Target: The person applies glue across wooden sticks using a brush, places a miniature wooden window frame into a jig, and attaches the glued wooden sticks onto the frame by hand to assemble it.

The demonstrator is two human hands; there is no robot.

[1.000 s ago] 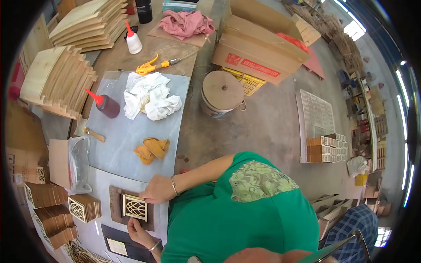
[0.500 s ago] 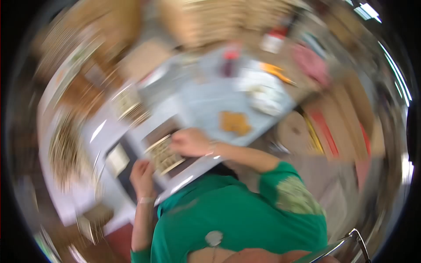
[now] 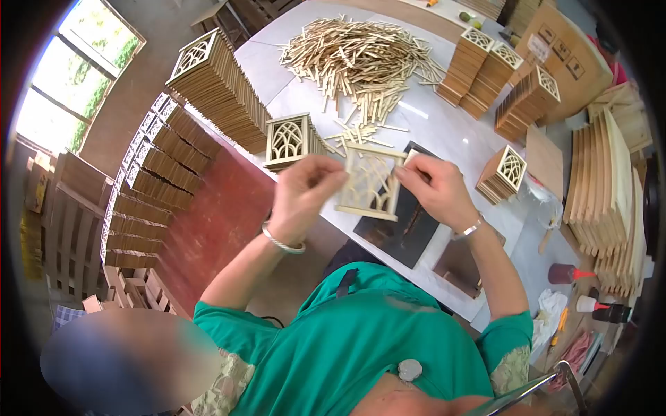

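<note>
A small square wooden lattice panel (image 3: 371,182) with curved strips is held up above the table edge, slightly blurred. My left hand (image 3: 303,193) pinches its left side between thumb and fingers. On the opposite side, my right hand (image 3: 442,191) grips the upper right edge with thumb and fingertips. Below the panel lies a dark flat board (image 3: 406,239), and a brown plate (image 3: 466,262) sits under my right forearm. Just beyond my left hand stands a stack of similar lattice panels (image 3: 295,141).
A heap of loose wooden sticks (image 3: 361,59) covers the far table. Tall panel stacks stand at the left (image 3: 215,87) and right (image 3: 479,76). A red-tipped bottle (image 3: 565,273) lies at the right. At the lower left is a person's blurred head (image 3: 128,364).
My view has swung left, towards the stick heap and stacks. Earlier, a lattice panel lay on the brown plate by my right hand; now both hands hold one raised.
</note>
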